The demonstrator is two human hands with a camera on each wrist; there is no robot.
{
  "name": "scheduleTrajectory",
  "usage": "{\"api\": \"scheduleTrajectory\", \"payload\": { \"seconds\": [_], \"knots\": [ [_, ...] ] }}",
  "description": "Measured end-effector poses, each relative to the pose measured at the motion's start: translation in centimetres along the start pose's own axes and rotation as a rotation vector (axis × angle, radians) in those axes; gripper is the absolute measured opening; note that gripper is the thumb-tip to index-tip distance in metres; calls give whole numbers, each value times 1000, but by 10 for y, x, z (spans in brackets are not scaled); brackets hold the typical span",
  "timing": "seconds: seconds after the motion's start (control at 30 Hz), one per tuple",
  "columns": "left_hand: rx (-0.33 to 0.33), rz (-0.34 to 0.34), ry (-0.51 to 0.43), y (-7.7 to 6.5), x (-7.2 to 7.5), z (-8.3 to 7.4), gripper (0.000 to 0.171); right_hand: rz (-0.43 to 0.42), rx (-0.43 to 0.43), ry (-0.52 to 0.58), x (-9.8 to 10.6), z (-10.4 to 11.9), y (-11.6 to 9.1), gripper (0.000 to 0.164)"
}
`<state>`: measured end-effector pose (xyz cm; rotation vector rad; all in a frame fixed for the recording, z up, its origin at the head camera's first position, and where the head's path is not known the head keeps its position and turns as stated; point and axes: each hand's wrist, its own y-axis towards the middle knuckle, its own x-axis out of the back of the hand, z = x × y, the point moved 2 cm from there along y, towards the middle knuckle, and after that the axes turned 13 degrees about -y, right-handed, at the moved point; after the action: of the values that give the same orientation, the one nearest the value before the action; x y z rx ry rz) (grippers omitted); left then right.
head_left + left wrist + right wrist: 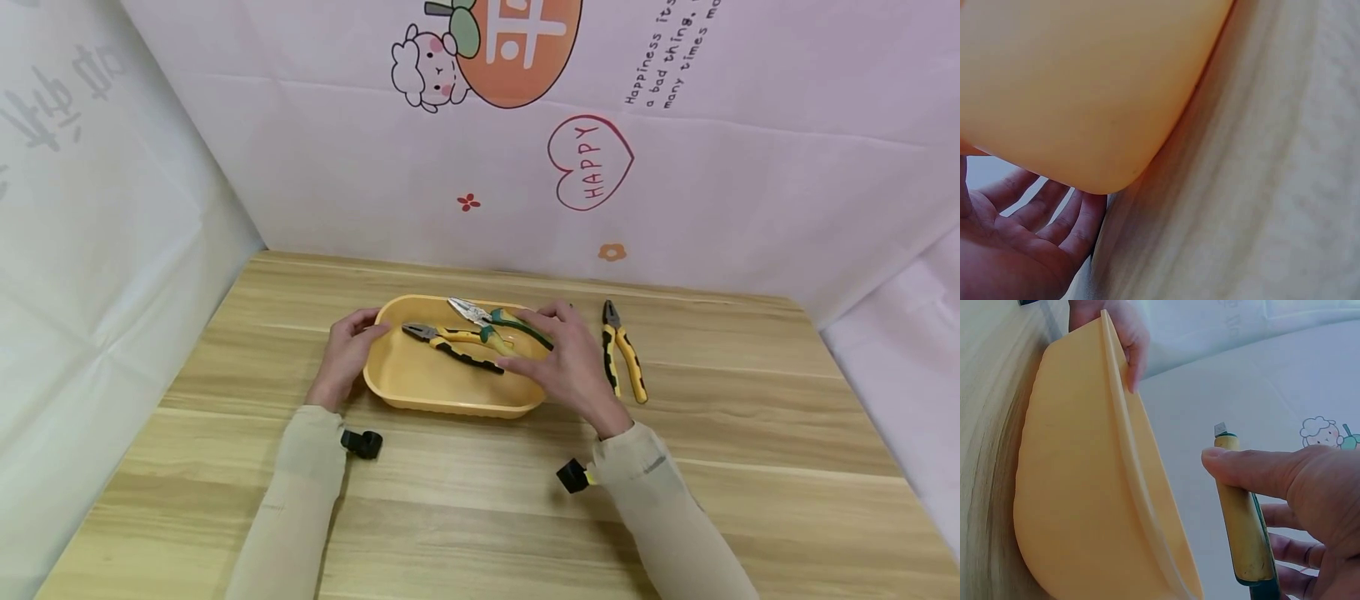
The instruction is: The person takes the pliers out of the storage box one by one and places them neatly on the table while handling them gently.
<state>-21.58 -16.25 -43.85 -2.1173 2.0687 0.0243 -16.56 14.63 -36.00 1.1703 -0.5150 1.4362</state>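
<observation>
White printed cloth (375, 183) hangs behind a pale wood-grain table (465, 508). Steel pliers with green-and-yellow handles (495, 317) are above an oval yellow plastic tray (427, 387), grasped by the handles in the right hand (573, 367). They look rigid, sturdy and probably heaviest at the head; the handle sleeves should give the surest hold. The left hand (345, 354) pinches the tray's left rim. Inside, 1 pair of black-and-yellow pliers (441, 339) takes up space beneath; 1 matching pair (608, 346) lies beyond the right hand.
</observation>
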Motion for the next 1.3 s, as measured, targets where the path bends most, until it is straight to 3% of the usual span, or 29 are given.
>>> {"api": "scheduleTrajectory", "payload": {
  "seconds": [0.9, 1.3],
  "knots": [
    [-6, -5, 3, 2, 2, 3, 40, -52, -129, 55, 18, -32, -24, 65],
    [-5, 1, -3, 0, 0, 2, 41, -43, -200, 13, 26, -48, -33, 64]
  ]
}}
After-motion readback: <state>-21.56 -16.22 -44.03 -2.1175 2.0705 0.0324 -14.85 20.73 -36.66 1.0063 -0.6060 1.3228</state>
